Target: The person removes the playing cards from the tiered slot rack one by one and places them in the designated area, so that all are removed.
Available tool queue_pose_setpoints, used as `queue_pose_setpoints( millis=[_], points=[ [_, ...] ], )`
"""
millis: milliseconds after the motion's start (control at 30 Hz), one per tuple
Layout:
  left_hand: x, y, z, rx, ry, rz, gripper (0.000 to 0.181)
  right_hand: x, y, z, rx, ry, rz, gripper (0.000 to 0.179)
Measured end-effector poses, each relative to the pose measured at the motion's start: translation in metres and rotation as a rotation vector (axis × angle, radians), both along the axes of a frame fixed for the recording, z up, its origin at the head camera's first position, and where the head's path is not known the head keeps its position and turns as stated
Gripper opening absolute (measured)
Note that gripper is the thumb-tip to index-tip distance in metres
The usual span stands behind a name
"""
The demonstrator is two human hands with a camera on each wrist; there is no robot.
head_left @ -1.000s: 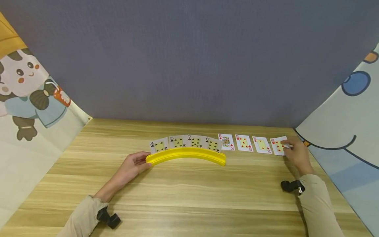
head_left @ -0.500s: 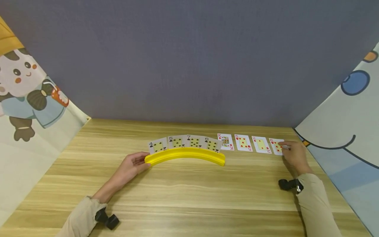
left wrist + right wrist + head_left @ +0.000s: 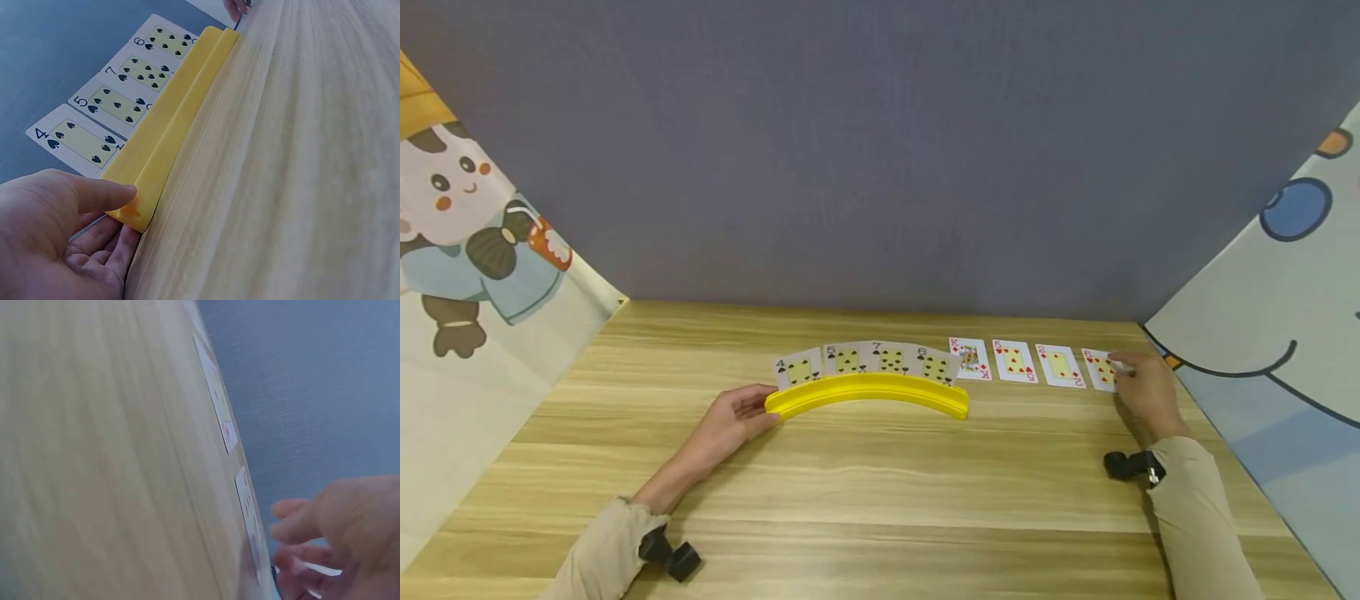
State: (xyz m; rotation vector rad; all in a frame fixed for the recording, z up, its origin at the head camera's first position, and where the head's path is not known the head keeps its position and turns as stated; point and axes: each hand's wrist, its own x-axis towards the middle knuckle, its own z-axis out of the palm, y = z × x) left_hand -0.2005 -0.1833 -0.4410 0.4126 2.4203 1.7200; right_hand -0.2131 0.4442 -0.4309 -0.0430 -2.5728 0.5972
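My left hand [image 3: 735,421] pinches the left end of a curved yellow card holder [image 3: 868,387], thumb on top and fingers underneath in the left wrist view. Upright in its slot stands a fan of spade playing cards [image 3: 128,103], marked 4, 5, 7 and 6 from left to right. Over at the far right, my right hand [image 3: 1148,392] is at the last heart card [image 3: 1101,371] of a row, covering its right side. That card [image 3: 248,506] lies flat in the right wrist view, with the loosely bent fingers [image 3: 297,528] just beside it.
Between the holder and my right hand lie a king of diamonds [image 3: 970,358], a five of hearts [image 3: 1015,362] and a two of diamonds [image 3: 1061,367], face up on the wooden table [image 3: 880,500]. A grey panel [image 3: 880,167] rises behind, with cartoon-printed side walls.
The last heart card had a raised corner one second ago and now lies flat in the row. My right hand has stayed beside it; my left hand keeps its hold on the card holder.
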Motion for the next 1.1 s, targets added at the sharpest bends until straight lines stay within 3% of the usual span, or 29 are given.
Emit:
queue_pose_setpoints(
  millis=[300, 567, 767, 1100],
  points=[
    [0.0, -0.001, 0.0, 0.003, 0.001, 0.001, 0.044, -0.001, -0.012, 0.014, -0.035, 0.02, 0.012, 0.034],
    [0.001, -0.001, 0.0, 0.002, -0.006, 0.005, 0.044, -0.004, -0.03, 0.031, -0.017, 0.13, 0.05, 0.031],
    [0.001, -0.002, 0.001, 0.011, -0.012, 0.003, 0.044, -0.003, -0.045, 0.045, -0.024, 0.117, 0.055, 0.031],
    [0.0, 0.0, 0.0, 0.009, -0.005, -0.005, 0.044, 0.0, -0.073, 0.061, -0.062, 0.12, 0.137, 0.032]
  ],
)
